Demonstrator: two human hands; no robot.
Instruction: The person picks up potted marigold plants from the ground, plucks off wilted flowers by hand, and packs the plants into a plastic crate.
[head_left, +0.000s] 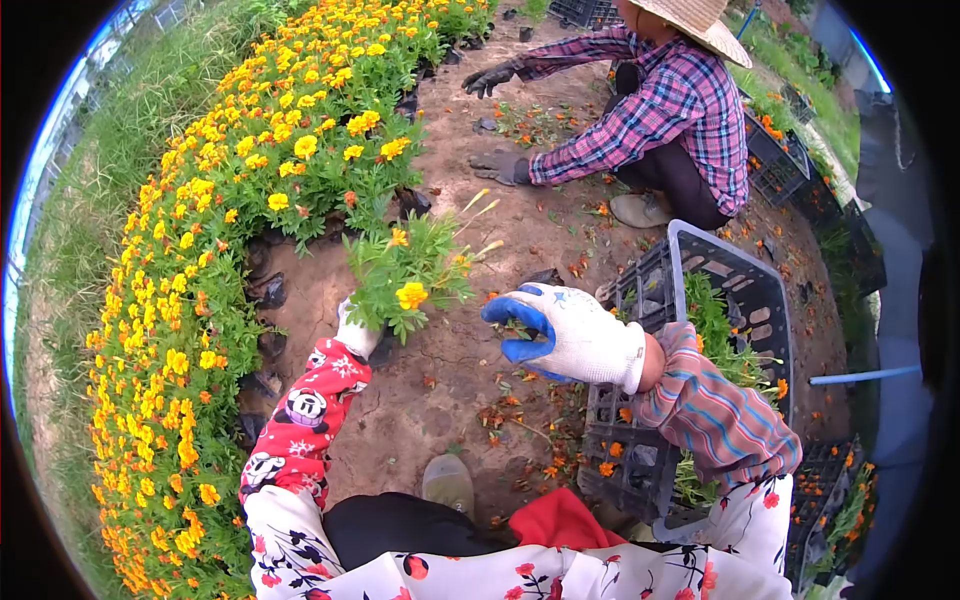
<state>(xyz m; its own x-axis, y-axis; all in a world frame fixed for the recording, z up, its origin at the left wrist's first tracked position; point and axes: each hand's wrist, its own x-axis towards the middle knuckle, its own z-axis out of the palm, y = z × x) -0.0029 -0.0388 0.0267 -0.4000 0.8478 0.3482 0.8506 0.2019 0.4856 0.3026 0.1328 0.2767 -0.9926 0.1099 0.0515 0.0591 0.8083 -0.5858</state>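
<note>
My left hand (pixel 358 328), in a white glove, is closed at the base of a marigold plant (pixel 405 270); foliage hides most of its fingers. The plant leans right, carrying a few orange-yellow blooms and several long, pale stalks with closed heads. To the right, my right hand (pixel 570 330) wears a white glove with blue-coated fingers. Its thumb and fingers are curved and apart, and I see nothing held between them. It hovers over soil strewn with picked flower heads (pixel 510 420), beside a black plastic crate (pixel 640 450) with a grey rim and green plants inside.
A dense bed of potted marigolds (pixel 200 300) curves along the left. Ahead, a co-worker (pixel 660 110) in a plaid shirt and straw hat crouches, dark-gloved hands extended over the soil. More crates (pixel 775 160) with plants line the right side. My shoe (pixel 448 485) is below.
</note>
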